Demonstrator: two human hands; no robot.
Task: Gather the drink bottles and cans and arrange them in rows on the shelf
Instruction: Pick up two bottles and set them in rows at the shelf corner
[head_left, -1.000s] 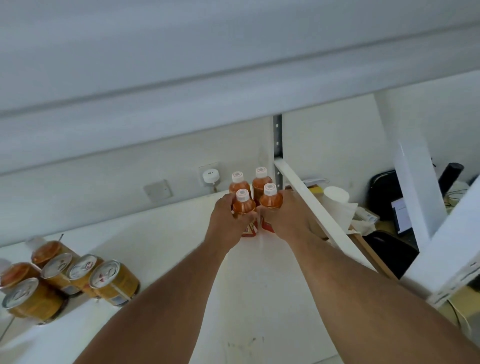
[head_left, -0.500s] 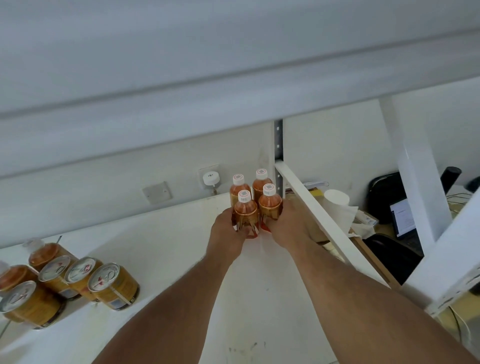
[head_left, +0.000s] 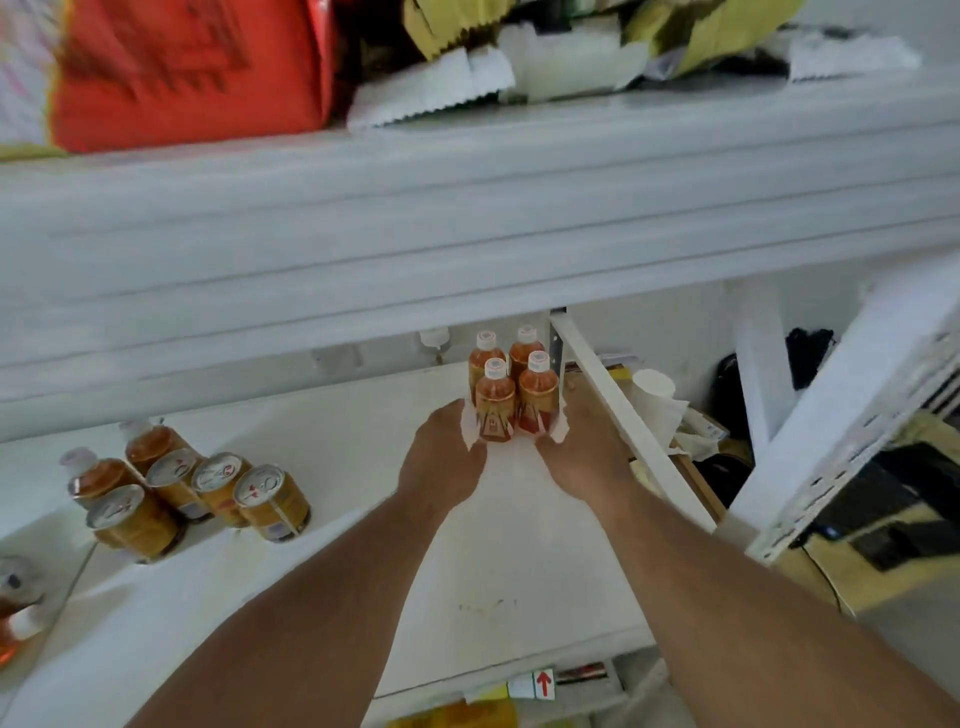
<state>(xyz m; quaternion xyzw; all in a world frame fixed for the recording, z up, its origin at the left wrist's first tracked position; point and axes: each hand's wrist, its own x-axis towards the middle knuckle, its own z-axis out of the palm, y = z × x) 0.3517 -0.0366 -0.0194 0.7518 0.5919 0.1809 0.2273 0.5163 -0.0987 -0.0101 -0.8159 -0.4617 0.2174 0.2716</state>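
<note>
Both hands have drawn back from the bottles since the earlier frame. White shelf, far right corner: four orange drink bottles, upright in a two-by-two block. Left hand and right hand flank the block, empty, fingers loosely curled. Gold cans stand well left.

Four bottles of amber drink with white caps stand upright in a tight two-by-two block at the back right of the white shelf. Well apart to the left, four gold cans stand close together, with more bottles just behind them.
</note>
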